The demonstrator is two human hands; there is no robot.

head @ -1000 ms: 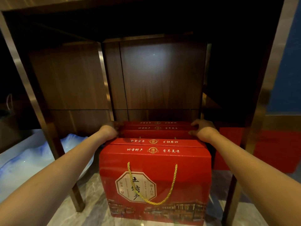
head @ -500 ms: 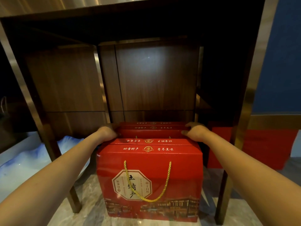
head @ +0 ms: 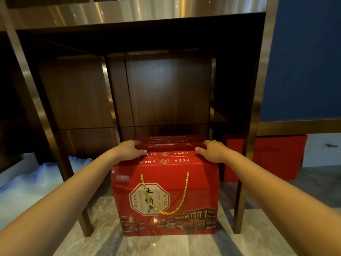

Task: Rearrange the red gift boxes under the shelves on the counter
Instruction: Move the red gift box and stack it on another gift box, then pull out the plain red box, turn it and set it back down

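Observation:
A red gift box [head: 166, 200] with a gold rope handle and an octagonal label stands upright on the marble surface, between the shelf's legs. Directly behind it stands a second red gift box [head: 169, 142]; only its top shows. My left hand [head: 129, 150] lies on the front box's top left rear corner, thumb on top and fingers curled over the back edge. My right hand [head: 212, 151] holds the top right rear corner the same way. Both forearms reach in from the bottom corners.
Bronze metal shelf legs stand at the left [head: 84, 218] and right [head: 239, 209] of the front box, with the shelf board [head: 140, 13] overhead. Another red box [head: 276, 157] sits behind the right leg. A blue-white plastic bag [head: 36, 178] lies left. A wooden panel [head: 166, 93] closes the back.
Both hands have shifted forward from the sides of the rear box onto the front box's top rear corners. The view has pulled back and tilted up, showing more of the shelf.

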